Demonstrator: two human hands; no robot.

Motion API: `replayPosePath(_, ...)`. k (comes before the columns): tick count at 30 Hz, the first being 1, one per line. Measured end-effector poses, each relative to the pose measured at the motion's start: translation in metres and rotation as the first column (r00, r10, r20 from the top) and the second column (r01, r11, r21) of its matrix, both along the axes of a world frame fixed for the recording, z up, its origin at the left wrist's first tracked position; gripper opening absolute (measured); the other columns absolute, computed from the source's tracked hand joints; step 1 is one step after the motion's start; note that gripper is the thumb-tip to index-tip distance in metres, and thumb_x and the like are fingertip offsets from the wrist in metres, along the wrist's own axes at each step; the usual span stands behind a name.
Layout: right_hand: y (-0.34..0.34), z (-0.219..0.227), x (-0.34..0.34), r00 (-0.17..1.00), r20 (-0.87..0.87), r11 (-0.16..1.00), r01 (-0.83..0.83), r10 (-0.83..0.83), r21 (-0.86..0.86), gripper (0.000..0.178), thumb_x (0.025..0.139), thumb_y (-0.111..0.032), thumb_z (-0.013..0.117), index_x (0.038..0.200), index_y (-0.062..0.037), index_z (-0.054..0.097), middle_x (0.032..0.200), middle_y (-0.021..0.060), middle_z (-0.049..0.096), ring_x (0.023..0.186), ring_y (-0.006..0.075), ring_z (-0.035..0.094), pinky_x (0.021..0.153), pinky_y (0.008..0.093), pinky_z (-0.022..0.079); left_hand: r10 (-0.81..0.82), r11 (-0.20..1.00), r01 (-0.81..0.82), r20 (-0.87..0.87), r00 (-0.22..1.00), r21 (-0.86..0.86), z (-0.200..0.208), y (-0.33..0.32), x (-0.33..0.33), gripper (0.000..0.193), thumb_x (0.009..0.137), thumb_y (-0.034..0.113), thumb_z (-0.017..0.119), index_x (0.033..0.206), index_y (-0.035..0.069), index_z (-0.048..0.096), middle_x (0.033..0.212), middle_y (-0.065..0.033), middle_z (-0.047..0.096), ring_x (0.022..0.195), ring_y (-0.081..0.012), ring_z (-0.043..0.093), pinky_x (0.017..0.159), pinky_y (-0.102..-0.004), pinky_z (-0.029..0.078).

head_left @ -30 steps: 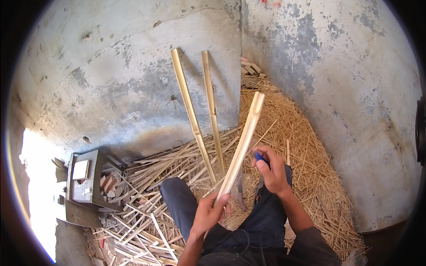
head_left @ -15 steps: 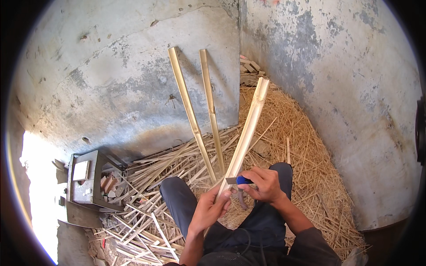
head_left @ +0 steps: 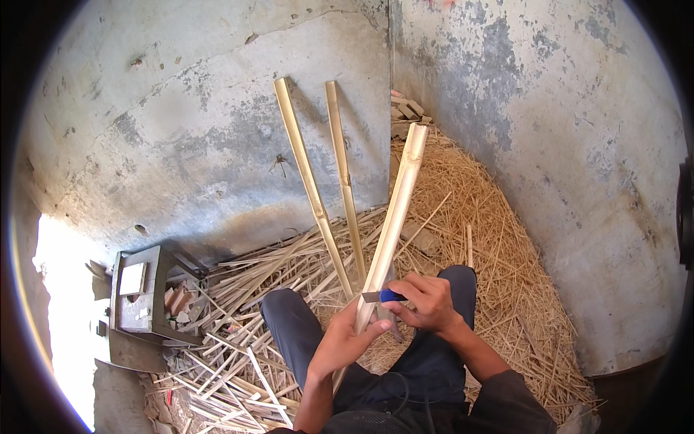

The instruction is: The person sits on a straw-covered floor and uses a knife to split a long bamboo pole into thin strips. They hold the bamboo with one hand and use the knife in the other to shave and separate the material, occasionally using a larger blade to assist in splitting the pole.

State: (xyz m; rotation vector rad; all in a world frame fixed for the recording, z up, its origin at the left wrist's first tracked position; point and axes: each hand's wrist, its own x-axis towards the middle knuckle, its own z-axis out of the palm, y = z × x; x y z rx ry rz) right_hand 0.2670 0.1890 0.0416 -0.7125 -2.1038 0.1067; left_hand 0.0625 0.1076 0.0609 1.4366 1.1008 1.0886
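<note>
A long split bamboo piece (head_left: pixel 394 217), pale and hollowed on its inner face, slants up and away between my knees. Around its lower part wraps my left hand (head_left: pixel 343 337), thumb toward the right edge. My right hand (head_left: pixel 425 301) grips a knife by its blue handle (head_left: pixel 392 295). The short grey blade (head_left: pixel 371 296) lies against the bamboo just above my left hand. Behind the blade and right hand, a greyish curved thing (head_left: pixel 395 331) is partly hidden, and I cannot make out its kind.
Two more bamboo pieces (head_left: pixel 298 141) lean on the stained wall (head_left: pixel 195 108). Loose strips (head_left: pixel 253 271) cover the floor at left, and a heap of fine shavings (head_left: pixel 499 239) fills the right corner. A dark wooden box-like stand (head_left: pixel 148 293) with rubble is at far left.
The bamboo's far end has swung slightly left. My right hand and the knife have shifted a little left, and the left thumb has stretched out more to the right.
</note>
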Motion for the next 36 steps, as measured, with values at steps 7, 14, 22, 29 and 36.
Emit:
replayPosePath(7,0.006,0.0,0.005,0.994,-0.089,0.998,0.057,-0.06,-0.038,0.032,0.092,-0.039,0.084,0.105,-0.0098,0.079,0.08,0.0036,0.068,0.063,0.0226,0.069,0.055,0.0356,0.053,0.072,0.996,-0.072,0.0,0.997,-0.043,-0.021,0.0,0.004,0.036,0.113,0.029,0.065,0.133,0.0,0.063,0.078,0.0056,0.055,0.066,-0.0037,0.048,0.058,-0.0254,0.041)
replayPosePath(14,0.007,0.003,0.012,1.0,-0.02,0.998,0.019,-0.02,-0.052,0.031,0.092,-0.036,0.084,0.108,-0.01,0.078,0.081,0.0041,0.069,0.063,0.023,0.069,0.055,0.0357,0.053,0.157,0.987,-0.158,-0.102,0.982,-0.005,-0.013,-0.001,0.01,0.039,0.112,0.03,0.066,0.133,-0.002,0.063,0.078,0.0003,0.06,0.068,-0.0077,0.052,0.061,-0.0292,0.045)
replayPosePath(22,-0.008,0.003,0.001,1.0,0.008,0.998,-0.027,0.027,-0.054,0.031,0.092,-0.032,0.084,0.113,-0.0109,0.077,0.078,0.0027,0.062,0.061,0.0224,0.067,0.053,0.036,0.052,0.245,0.968,-0.218,-0.285,0.927,0.124,-0.001,-0.003,0.008,0.036,0.109,0.027,0.069,0.123,-0.005,0.063,0.078,-0.0188,0.068,0.066,-0.0325,0.064,0.065,-0.041,0.05)
replayPosePath(29,-0.009,0.009,0.0,0.998,0.053,1.0,-0.025,0.026,-0.008,0.03,0.092,-0.034,0.084,0.111,-0.0116,0.077,0.076,0.0019,0.061,0.059,0.0204,0.066,0.053,0.0347,0.051,0.349,0.931,-0.257,-0.431,0.832,0.258,0.004,-0.01,0.01,0.052,0.107,0.03,0.071,0.126,-0.017,0.058,0.074,-0.0242,0.065,0.069,-0.0436,0.067,0.063,-0.0484,0.049)
replayPosePath(36,-0.008,0.012,-0.002,0.998,0.057,0.999,0.028,-0.03,0.036,0.03,0.091,-0.037,0.085,0.107,-0.0129,0.078,0.072,0.0007,0.06,0.057,0.0181,0.064,0.051,0.033,0.048,0.345,0.936,-0.276,-0.412,0.843,0.219,-0.004,-0.01,0.007,0.039,0.11,0.03,0.066,0.116,-0.009,0.061,0.073,-0.0256,0.065,0.067,-0.0476,0.067,0.061,-0.0504,0.048)
